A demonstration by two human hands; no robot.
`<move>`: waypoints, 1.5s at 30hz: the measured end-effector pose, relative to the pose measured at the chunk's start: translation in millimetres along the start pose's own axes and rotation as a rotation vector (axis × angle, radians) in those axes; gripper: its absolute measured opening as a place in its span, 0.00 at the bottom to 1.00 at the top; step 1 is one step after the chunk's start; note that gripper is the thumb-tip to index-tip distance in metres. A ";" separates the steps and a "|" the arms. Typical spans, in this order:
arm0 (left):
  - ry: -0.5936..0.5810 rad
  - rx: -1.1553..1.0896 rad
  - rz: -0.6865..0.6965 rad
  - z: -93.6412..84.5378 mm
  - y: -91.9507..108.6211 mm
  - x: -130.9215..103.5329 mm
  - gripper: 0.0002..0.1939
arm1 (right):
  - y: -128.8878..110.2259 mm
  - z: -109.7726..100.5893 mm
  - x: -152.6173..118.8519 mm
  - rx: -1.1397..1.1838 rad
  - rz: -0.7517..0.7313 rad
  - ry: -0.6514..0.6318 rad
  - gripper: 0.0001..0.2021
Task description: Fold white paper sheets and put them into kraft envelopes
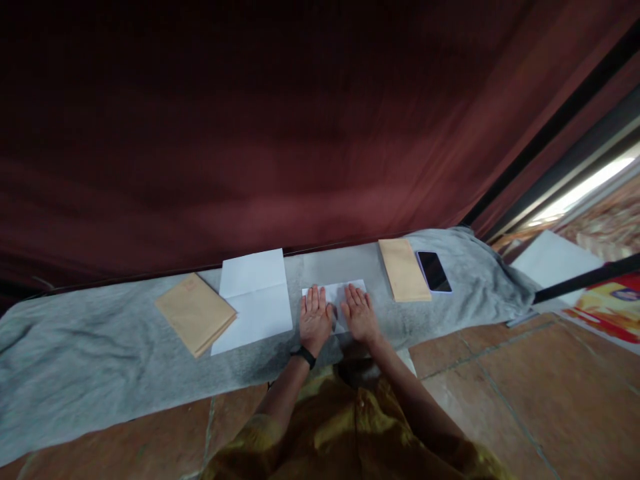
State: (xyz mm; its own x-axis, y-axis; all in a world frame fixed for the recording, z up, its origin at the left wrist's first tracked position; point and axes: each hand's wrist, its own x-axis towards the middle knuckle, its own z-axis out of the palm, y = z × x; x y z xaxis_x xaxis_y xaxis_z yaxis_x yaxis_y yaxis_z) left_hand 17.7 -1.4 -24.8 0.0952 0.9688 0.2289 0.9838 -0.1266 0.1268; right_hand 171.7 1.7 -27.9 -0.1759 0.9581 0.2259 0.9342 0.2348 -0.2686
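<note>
A folded sheet of white paper (pixel 338 320) lies on the grey cloth in front of me, partly covered by both hands. My left hand (pixel 315 320), with a dark band at the wrist, rests flat on its left side, fingers stretched out. On the paper's right side my right hand (pixel 359 312) is also laid flat, fingers extended and slightly apart. To the left are white sheets (pixel 260 293) with a crease across the middle. Brown envelopes (pixel 195 312) overlap their left edge. Another brown envelope (pixel 404 270) lies right of my hands.
A smartphone (pixel 434 271) lies beside the right-hand envelope. Grey cloth (pixel 100 353) covers the long, narrow surface. Behind it hangs a dark red curtain (pixel 300 167). Dark bars and a colourful printed sheet (pixel 613 303) are at the right, above a tiled floor (pixel 500 387).
</note>
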 end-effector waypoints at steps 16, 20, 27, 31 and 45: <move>0.014 -0.020 0.009 3.7 -2.6 -1.1 0.29 | 5.4 11.2 6.5 -0.050 -0.039 0.050 0.26; 0.013 -0.022 0.003 1.3 -1.7 -0.6 0.29 | 20.5 6.4 -4.1 -0.055 -0.006 0.075 0.26; 0.008 -0.044 0.014 -4.7 -6.0 -13.7 0.30 | 35.4 -1.5 -21.4 -0.046 0.057 0.114 0.27; 0.021 -0.061 0.010 -8.4 -11.7 -25.6 0.30 | 38.8 -5.3 -26.6 -0.044 0.091 0.122 0.27; -0.081 -0.056 0.266 -22.7 22.6 -88.7 0.32 | -5.7 -24.5 -87.1 0.148 -0.230 -0.057 0.27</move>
State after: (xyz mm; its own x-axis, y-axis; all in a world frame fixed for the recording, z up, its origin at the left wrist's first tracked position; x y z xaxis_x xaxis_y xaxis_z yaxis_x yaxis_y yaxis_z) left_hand 28.1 -95.0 -20.3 0.3625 0.9136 0.1839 0.9131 -0.3877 0.1260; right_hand 189.3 -87.1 -23.1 -0.3991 0.8836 0.2448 0.8131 0.4645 -0.3508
